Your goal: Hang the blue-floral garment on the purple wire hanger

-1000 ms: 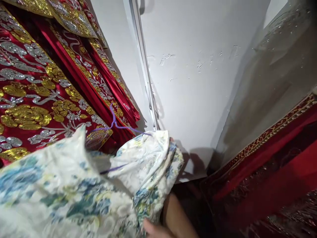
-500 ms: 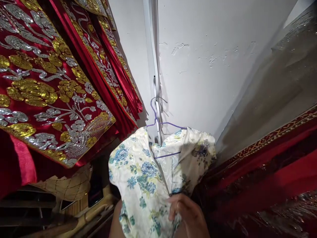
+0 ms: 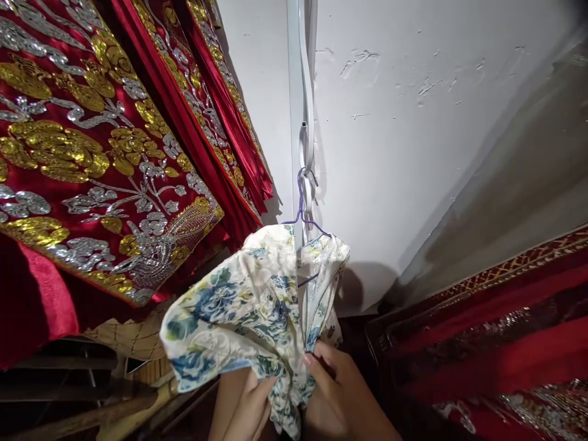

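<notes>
A white garment with blue and green flowers hangs on a purple wire hanger, hooked to a pale strap or rail on the wall. The garment's left side spreads outward, and its lower part is bunched. My right hand pinches the front edge below the neckline. At the lower left, my left hand is closed on the cloth under the sleeve, its fingertips partly hidden by fabric.
Red cloth with gold and silver sequins hangs at the left. Below it are a wooden chair and a woven item. More red decorated fabric lies at the lower right. Behind stands a white wall.
My left hand has come into view holding the cloth. The garment has turned, its left sleeve flaring out and its lower part gathered. My right hand now pinches the front edge.
</notes>
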Available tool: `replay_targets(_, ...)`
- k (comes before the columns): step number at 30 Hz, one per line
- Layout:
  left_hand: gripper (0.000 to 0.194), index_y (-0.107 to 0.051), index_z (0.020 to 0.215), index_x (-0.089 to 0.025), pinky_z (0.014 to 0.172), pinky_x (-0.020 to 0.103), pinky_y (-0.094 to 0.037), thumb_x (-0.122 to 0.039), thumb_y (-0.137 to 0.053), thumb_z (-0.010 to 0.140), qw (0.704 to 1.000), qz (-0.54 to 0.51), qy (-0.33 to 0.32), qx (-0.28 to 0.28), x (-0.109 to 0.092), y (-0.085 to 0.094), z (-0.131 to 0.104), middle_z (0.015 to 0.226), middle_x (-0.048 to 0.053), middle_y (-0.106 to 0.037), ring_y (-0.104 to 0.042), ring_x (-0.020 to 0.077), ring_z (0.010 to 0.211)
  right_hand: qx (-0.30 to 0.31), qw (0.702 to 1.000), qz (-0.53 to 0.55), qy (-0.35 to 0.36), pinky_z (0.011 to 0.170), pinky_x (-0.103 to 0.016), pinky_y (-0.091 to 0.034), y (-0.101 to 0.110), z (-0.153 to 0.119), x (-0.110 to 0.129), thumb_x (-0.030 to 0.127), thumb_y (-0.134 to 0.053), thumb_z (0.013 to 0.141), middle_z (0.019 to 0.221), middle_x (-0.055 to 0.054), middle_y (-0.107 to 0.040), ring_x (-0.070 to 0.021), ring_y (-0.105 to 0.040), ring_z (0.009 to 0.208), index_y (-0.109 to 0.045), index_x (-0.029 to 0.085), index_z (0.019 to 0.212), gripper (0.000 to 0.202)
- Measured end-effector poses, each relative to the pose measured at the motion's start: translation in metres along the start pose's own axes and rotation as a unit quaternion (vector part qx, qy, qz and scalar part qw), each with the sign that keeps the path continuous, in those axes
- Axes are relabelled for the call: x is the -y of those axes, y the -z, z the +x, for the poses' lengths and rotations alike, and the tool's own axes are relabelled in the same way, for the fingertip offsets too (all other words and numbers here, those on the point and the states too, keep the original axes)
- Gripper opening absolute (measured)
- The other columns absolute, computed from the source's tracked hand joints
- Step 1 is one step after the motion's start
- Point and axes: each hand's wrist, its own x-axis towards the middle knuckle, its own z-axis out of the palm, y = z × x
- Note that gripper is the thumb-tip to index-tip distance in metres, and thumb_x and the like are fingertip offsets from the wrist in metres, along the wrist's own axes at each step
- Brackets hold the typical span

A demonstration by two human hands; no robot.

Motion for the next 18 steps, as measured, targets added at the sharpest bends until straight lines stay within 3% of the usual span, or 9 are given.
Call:
replay_targets(5,0.053,-0.075,0.091,-0.018,0.109,0.046,-0.042,-0.05,-0.09,0.051,0.996,0.083,-0.023,0.026,-0.003,-0.012,0.01,0.102,0.009,-0.077,-0.062,0.0367,0.119,-0.028,0.998,-0.052,-0.026,0.058,-0.026,-0.032,0.009,0.005,0.001,0.046,-0.05,0.094,0.062,0.003,-0.047,-0.0149,-0.043,0.061,-0.045,0.023,0.069,0.034)
replay_targets(8,0.051,-0.074,0.087,-0.017,0.104,0.046,-0.047,-0.05,-0.089,0.051,0.995,0.096,-0.022,0.028,-0.004,-0.016,0.008,0.1,0.011,-0.077,-0.064,0.0372,0.113,-0.017,0.998,-0.035,-0.04,0.055,-0.026,-0.031,0.011,0.005,0.003,0.049,-0.049,0.092,0.061,0.003,-0.046,-0.0147,-0.043,0.059,-0.044,0.023,0.068,0.036)
replay_targets(10,0.051,-0.073,0.086,-0.016,0.097,0.045,-0.051,-0.047,-0.089,0.049,0.997,0.079,-0.026,-0.002,-0.002,-0.011,0.012,0.095,0.011,-0.076,-0.066,0.0368,0.106,-0.004,0.998,0.001,-0.056,0.053,-0.026,-0.03,0.011,0.005,0.003,0.051,-0.049,0.091,0.055,0.005,-0.042,-0.0135,-0.04,0.054,-0.042,0.023,0.064,0.04)
replay_targets(12,0.05,-0.071,0.091,-0.018,0.09,0.043,-0.054,-0.049,-0.085,0.054,0.995,0.036,-0.062,-0.07,0.001,-0.002,0.018,0.093,0.009,-0.075,-0.068,0.0345,0.101,-0.008,0.997,0.042,-0.071,0.052,-0.027,-0.03,0.01,0.003,0.001,0.051,-0.049,0.091,0.049,0.006,-0.04,-0.0124,-0.039,0.049,-0.044,0.023,0.062,0.041)
replay_targets(15,0.042,-0.066,0.105,-0.025,0.087,0.038,-0.053,-0.052,-0.073,0.073,0.957,-0.015,-0.218,-0.19,0.008,0.008,0.021,0.102,0.004,-0.07,-0.066,0.0274,0.101,-0.03,0.993,0.086,-0.079,0.054,-0.027,-0.031,0.006,0.001,-0.003,0.05,-0.051,0.09,0.045,0.006,-0.044,-0.0118,-0.04,0.045,-0.053,0.02,0.064,0.04)
replay_targets(18,0.036,-0.063,0.109,-0.025,0.095,0.034,-0.047,-0.039,-0.073,0.078,0.866,0.084,-0.435,-0.232,0.02,0.002,0.013,0.117,0.004,-0.062,-0.059,0.0247,0.113,-0.041,0.988,0.125,-0.077,0.055,-0.027,-0.032,0.001,0.0,-0.006,0.049,-0.051,0.089,0.043,0.004,-0.048,-0.0115,-0.042,0.044,-0.056,0.019,0.065,0.039)
